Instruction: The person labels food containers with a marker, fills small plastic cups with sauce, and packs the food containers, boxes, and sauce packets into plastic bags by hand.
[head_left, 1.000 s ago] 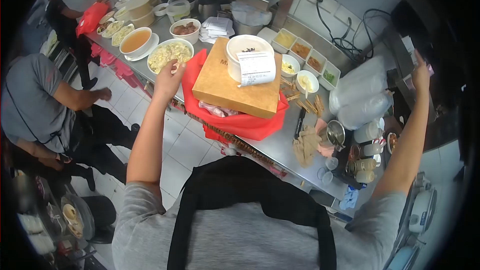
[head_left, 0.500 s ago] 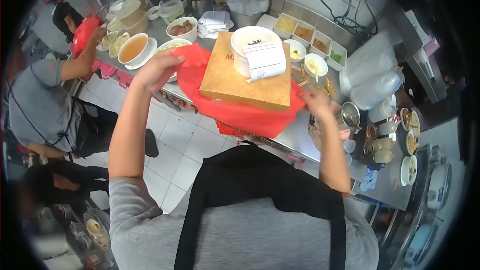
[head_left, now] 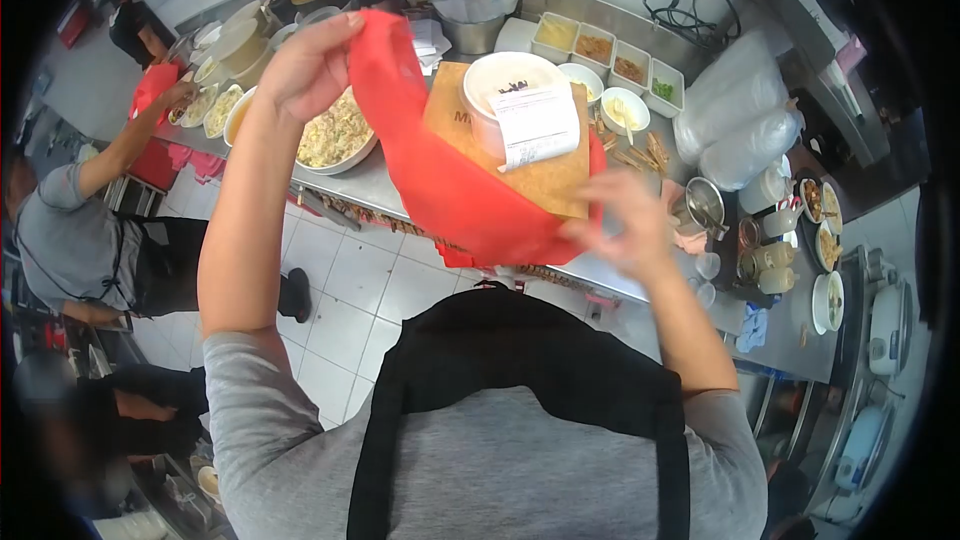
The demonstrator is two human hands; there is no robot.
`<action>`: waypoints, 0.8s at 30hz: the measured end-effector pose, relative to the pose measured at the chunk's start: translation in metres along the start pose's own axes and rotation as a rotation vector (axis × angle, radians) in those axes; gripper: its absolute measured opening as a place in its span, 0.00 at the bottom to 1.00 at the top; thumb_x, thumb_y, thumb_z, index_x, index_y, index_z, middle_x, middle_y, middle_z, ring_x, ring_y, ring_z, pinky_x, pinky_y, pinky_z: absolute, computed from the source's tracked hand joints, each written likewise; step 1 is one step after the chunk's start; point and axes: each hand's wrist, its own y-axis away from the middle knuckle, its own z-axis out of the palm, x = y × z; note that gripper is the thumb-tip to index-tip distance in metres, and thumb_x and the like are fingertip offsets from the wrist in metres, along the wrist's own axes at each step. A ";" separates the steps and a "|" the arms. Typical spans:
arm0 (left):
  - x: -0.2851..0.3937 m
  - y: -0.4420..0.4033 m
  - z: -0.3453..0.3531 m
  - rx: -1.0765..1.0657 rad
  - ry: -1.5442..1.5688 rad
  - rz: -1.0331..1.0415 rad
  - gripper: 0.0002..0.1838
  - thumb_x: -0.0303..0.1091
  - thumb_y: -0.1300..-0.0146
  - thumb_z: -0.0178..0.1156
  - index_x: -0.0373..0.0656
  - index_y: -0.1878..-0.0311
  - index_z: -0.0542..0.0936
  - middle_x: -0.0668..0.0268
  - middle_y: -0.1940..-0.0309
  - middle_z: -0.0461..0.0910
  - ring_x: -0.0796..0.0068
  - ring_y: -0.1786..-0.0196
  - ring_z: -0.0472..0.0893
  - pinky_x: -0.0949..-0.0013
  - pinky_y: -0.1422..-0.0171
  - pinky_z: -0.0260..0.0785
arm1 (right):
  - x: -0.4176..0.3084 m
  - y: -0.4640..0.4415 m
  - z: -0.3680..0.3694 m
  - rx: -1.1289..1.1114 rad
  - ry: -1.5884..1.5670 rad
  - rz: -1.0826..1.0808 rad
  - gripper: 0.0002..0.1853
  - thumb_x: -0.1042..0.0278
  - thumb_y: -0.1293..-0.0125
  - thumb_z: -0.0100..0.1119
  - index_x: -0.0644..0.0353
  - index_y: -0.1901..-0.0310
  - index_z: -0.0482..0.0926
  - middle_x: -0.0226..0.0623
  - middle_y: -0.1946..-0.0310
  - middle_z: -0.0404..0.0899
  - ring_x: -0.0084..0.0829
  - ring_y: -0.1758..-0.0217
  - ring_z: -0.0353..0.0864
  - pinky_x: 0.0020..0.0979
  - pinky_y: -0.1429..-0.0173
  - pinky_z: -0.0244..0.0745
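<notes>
My left hand [head_left: 312, 68] pinches the top edge of a red bag [head_left: 430, 175] and holds it raised at the left. My right hand [head_left: 630, 225], blurred by motion, is at the bag's lower right side; its fingertips are smeared, so its grip is unclear. Inside the bag's opening lies a brown cardboard box [head_left: 540, 186], partly covered by the red material. A white lidded tub [head_left: 500, 78] stands on the box, with a printed receipt [head_left: 538, 130] over its side. A bowl of fried rice [head_left: 335, 135] is behind my left wrist.
Small condiment containers [head_left: 595, 48] line the counter's back. Wrapped plastic packs [head_left: 740, 125], a metal pot [head_left: 704, 202] and sauce bottles [head_left: 775, 255] are at right. A co-worker in grey [head_left: 75, 230] stands at left, reaching over the counter. Another person [head_left: 135, 35] is farther back.
My left hand has lifted the bag's edge higher, stretching the red material up across the box's left and front. My right hand came in from the far right, then moved slightly down along the bag.
</notes>
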 end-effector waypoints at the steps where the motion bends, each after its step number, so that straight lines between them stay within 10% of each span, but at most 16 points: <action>1: 0.003 -0.004 0.002 0.019 0.016 -0.013 0.13 0.32 0.33 0.52 0.32 0.52 0.76 0.59 0.56 0.80 0.71 0.54 0.80 0.67 0.45 0.72 | -0.018 -0.004 0.018 -0.035 0.019 0.013 0.23 0.65 0.55 0.72 0.59 0.55 0.78 0.36 0.63 0.77 0.39 0.59 0.75 0.37 0.56 0.71; 4: 0.005 -0.016 0.013 -0.047 0.066 -0.001 0.13 0.32 0.34 0.52 0.32 0.52 0.76 0.58 0.55 0.80 0.71 0.53 0.80 0.67 0.44 0.71 | -0.046 -0.022 0.062 -0.100 0.313 0.157 0.25 0.60 0.51 0.69 0.61 0.52 0.74 0.37 0.57 0.75 0.43 0.54 0.73 0.42 0.54 0.69; 7: 0.000 -0.032 0.017 -0.064 0.158 -0.007 0.10 0.28 0.35 0.52 0.31 0.55 0.75 0.57 0.58 0.80 0.66 0.54 0.79 0.63 0.43 0.70 | -0.045 -0.026 0.080 -0.099 0.243 0.049 0.21 0.61 0.46 0.66 0.63 0.55 0.72 0.42 0.60 0.76 0.46 0.57 0.73 0.44 0.53 0.69; 14: -0.011 -0.040 0.023 0.083 0.214 0.049 0.07 0.24 0.35 0.47 0.32 0.56 0.71 0.57 0.64 0.77 0.63 0.57 0.77 0.58 0.43 0.70 | -0.041 -0.023 -0.006 -0.517 -0.172 0.536 0.20 0.57 0.48 0.69 0.60 0.58 0.77 0.49 0.73 0.78 0.43 0.67 0.80 0.39 0.59 0.73; 17: -0.014 -0.048 0.016 0.063 0.232 0.048 0.07 0.23 0.34 0.46 0.32 0.56 0.70 0.56 0.63 0.76 0.62 0.58 0.77 0.57 0.43 0.71 | -0.031 -0.036 -0.033 -0.974 0.043 0.510 0.22 0.52 0.55 0.72 0.59 0.61 0.81 0.45 0.71 0.79 0.40 0.61 0.80 0.43 0.56 0.72; 24: -0.010 -0.042 0.027 0.180 0.141 0.086 0.06 0.23 0.34 0.47 0.32 0.57 0.70 0.55 0.63 0.76 0.61 0.58 0.77 0.57 0.44 0.71 | 0.044 -0.047 -0.053 -1.026 0.879 0.279 0.19 0.53 0.58 0.72 0.45 0.61 0.85 0.34 0.56 0.76 0.36 0.44 0.70 0.46 0.41 0.59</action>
